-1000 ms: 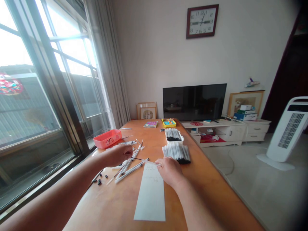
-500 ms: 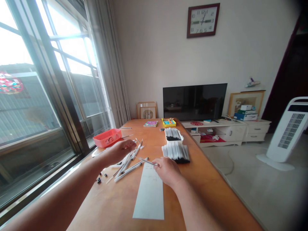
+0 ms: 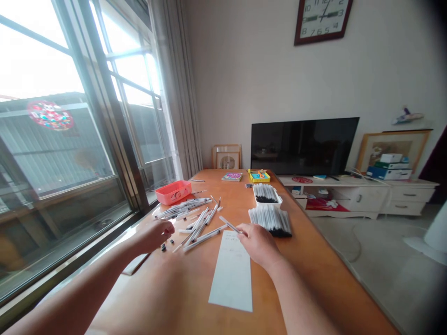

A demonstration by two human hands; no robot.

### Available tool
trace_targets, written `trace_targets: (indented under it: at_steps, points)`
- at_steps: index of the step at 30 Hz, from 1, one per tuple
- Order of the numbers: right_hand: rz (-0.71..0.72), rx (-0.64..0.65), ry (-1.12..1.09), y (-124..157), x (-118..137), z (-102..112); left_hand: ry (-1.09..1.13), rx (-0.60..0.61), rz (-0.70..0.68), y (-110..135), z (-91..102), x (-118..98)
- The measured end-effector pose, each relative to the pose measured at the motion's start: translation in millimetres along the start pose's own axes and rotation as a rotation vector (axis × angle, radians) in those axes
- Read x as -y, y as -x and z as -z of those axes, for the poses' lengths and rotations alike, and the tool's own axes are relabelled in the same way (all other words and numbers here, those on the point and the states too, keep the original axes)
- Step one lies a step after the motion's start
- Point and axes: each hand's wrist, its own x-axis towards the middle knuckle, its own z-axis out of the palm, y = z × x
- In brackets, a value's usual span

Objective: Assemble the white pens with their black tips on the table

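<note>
Head view, looking forward and down along both my forearms over a long orange-brown counter beside a window.

My right hand is closed on one end of a slim white pen, pinched at the fingertips. The pen's long axis runs away from that hand, up and to the left. Its free end points at the loose pens scattered ahead of and between my two hands.

My left hand sits low over the counter, well to the left of the right one, with its fingers curled in. I cannot tell whether they hold anything. A few small black caps lie just beside its fingertips, on the side toward my right hand, so the left hand is much the nearer to them.

A white paper strip lies below my right hand, its long axis running back toward me. Beyond the right hand sits a bundle of pens, then a white tray holding more. Far ahead of the left hand is a red tray.
</note>
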Motion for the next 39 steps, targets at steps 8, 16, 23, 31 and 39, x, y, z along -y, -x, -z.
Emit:
trace_targets:
  at_steps: [8,16,23,31,39]
  points:
    - [0.018,0.004,-0.002,-1,-4,-6,-0.248,0.018,-0.005,13,2.1,-16]
    - [0.012,0.017,0.003,1,1,-2,-0.136,-0.044,0.014,0,-14.5,-4]
    - [0.063,0.042,-0.028,1,5,-3,0.533,-0.094,0.087,-21,-20.4,-40]
    - [0.069,0.062,-0.029,2,9,-3,1.288,-0.097,0.058,-29,-33.7,-111]
    - [0.081,0.048,0.010,1,7,-8,1.438,-0.073,0.076,-30,-56.9,-114]
